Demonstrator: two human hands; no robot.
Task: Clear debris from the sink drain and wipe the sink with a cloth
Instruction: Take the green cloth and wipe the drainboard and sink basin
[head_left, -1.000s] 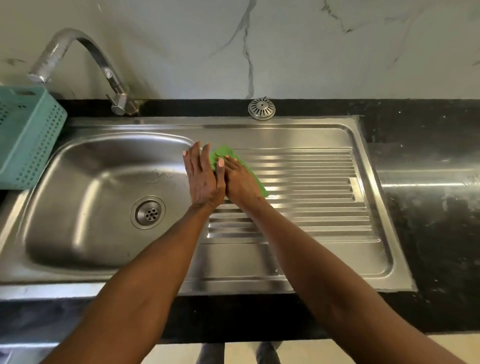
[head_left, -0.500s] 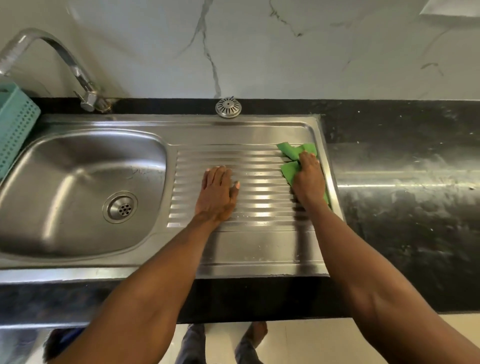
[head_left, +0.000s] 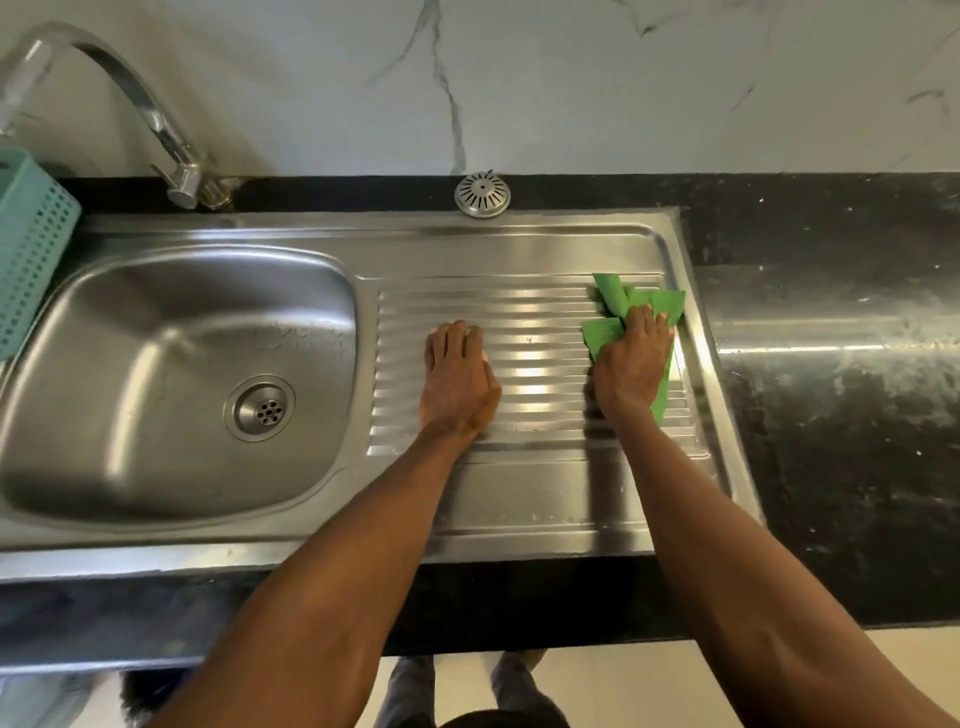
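Note:
A steel sink (head_left: 156, 280) with a round drain (head_left: 260, 408) in its bowl fills the left half. Its ribbed drainboard (head_left: 535, 332) extends to the right. My right hand (head_left: 631, 364) presses a crumpled green cloth (head_left: 621, 301) flat against the drainboard's right edge, fingers spread over it. My left hand (head_left: 457, 376) rests palm down on the ribs near the drainboard's middle, fingers together, holding nothing. A drain strainer cap (head_left: 482, 195) lies on the black counter behind the drainboard.
A curved chrome tap (head_left: 156, 119) rises at the back left. A teal perforated basket (head_left: 26, 249) stands at the left edge beside the bowl. Black speckled countertop (head_left: 831, 389) runs to the right, a white marble wall behind.
My right hand has slid the cloth from the drainboard's left side to its right edge. My left hand shifted right onto the middle ribs. The view panned right.

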